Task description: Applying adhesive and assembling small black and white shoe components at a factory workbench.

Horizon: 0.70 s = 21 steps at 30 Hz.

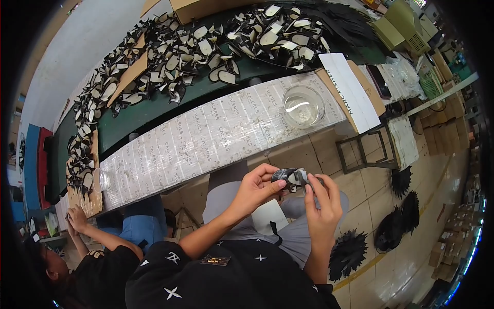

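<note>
Above my lap I hold a small black shoe piece (286, 176) with a pale inner side. My left hand (256, 188) is closed on its left end, thumb on the near side and fingers behind. My right hand (325, 202) pinches the right end between thumb and fingers. The fingers hide part of the piece, so its full shape cannot be told. Beyond my hands, a heap of similar black pieces with cream-white pads (205, 47) covers the green bench (146, 114).
A round clear dish (304, 106) stands on the taped, paper-covered bench strip (200, 136), beside a white box lid (349, 92). A co-worker (103, 270) sits at my left, hands near another clear container (104, 179). Black fringed bundles (349, 253) lie on the floor at right, near a metal stool frame (363, 152).
</note>
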Available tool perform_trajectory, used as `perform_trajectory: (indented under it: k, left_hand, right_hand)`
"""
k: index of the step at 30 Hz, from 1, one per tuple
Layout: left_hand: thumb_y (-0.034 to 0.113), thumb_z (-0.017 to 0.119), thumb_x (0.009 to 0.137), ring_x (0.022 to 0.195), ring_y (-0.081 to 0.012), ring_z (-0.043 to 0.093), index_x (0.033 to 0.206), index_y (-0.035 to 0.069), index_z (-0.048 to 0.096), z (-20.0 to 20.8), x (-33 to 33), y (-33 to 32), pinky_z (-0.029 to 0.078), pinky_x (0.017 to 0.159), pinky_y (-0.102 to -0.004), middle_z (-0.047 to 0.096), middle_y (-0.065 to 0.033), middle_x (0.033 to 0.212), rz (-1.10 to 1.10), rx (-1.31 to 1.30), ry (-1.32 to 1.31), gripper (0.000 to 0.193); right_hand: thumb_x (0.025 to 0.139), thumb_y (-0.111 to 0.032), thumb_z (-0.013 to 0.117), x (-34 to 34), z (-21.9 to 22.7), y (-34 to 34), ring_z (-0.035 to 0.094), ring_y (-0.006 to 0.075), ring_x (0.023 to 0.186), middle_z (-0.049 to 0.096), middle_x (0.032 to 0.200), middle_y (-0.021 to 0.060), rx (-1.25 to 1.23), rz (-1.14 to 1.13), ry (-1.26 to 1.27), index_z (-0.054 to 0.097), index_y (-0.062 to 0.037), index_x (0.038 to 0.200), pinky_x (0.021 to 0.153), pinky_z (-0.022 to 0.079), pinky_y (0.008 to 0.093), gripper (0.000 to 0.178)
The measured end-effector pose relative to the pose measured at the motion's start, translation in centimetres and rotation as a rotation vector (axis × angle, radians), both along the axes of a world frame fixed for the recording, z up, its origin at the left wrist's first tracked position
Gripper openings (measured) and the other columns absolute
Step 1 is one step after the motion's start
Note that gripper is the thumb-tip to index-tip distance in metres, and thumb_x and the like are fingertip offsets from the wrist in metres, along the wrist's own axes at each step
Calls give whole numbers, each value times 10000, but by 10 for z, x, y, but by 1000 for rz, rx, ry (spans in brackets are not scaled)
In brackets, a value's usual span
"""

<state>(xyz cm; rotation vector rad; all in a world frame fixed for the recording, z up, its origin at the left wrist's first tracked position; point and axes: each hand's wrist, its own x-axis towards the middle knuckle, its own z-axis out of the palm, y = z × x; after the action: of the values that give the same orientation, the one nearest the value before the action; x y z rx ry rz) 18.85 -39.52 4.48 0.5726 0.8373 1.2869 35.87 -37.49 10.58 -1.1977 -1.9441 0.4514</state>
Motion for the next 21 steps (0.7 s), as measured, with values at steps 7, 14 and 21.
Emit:
perform_trajectory:
  k: [7, 14, 21]
  left_hand:
    - [81, 628, 921, 835, -142, 672, 1118, -7, 515, 2, 0, -2, 580, 685, -265, 660, -100, 995, -13, -1, 22, 243]
    - [110, 589, 947, 905, -151, 658, 1117, 0, 520, 11, -3, -3, 597, 793, -292, 654, -95, 1016, -78, -134, -204, 214]
    - [129, 605, 938, 934, -154, 649, 1111, 11, 519, 5, 5, -4, 595, 809, -347, 652, -93, 1032, -101, -58, -78, 226]
  right_hand:
    - [853, 18, 649, 12, 3, 0, 636, 211, 847, 590, 1071, 125, 30, -133, -8, 676, 10, 1066, 684, 535, 304, 215]
    - [912, -22, 611, 28, 11, -2, 607, 140, 896, 588, 1099, 97, -400, -185, 577, 670, 35, 1073, 709, 541, 252, 181]
    - [836, -4, 686, 23, 16, -10, 627, 181, 878, 618, 1053, 124, -270, -109, 345, 680, 25, 1058, 724, 537, 267, 223]
